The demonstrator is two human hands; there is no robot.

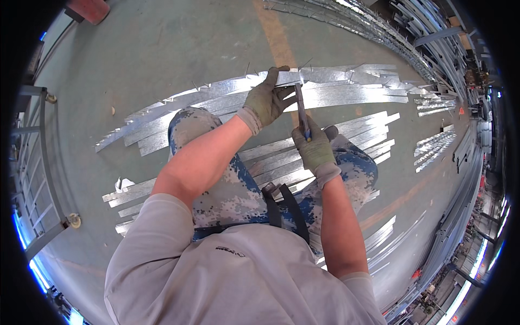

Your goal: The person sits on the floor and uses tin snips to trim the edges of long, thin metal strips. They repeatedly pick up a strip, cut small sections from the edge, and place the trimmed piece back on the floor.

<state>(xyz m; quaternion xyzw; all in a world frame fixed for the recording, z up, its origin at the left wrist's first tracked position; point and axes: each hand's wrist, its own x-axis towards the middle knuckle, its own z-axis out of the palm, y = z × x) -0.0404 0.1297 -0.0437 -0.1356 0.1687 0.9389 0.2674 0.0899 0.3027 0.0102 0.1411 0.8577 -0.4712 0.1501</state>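
Observation:
In a green-grey work glove, my left hand (265, 102) is closed on the edge of a shiny metal strip (317, 96) in front of my knees. My right hand (314, 149), gloved the same way, grips a long dark metal tool (302, 107) by its blue and yellow end. The tool points away from me, and its far tip meets the strip just right of my left fingers. Its exact kind is not clear. More silvery strips (216, 89) lie side by side across the floor, some with thin pieces sticking up from their edges.
Beneath and between my legs lie more metal strips (276, 157). Bundled metal lengths (374, 35) stretch along the far right, beside long stacked profiles (433, 260). A wheeled metal frame (44, 162) stands at the left, and a red object (89, 10) sits at the far left.

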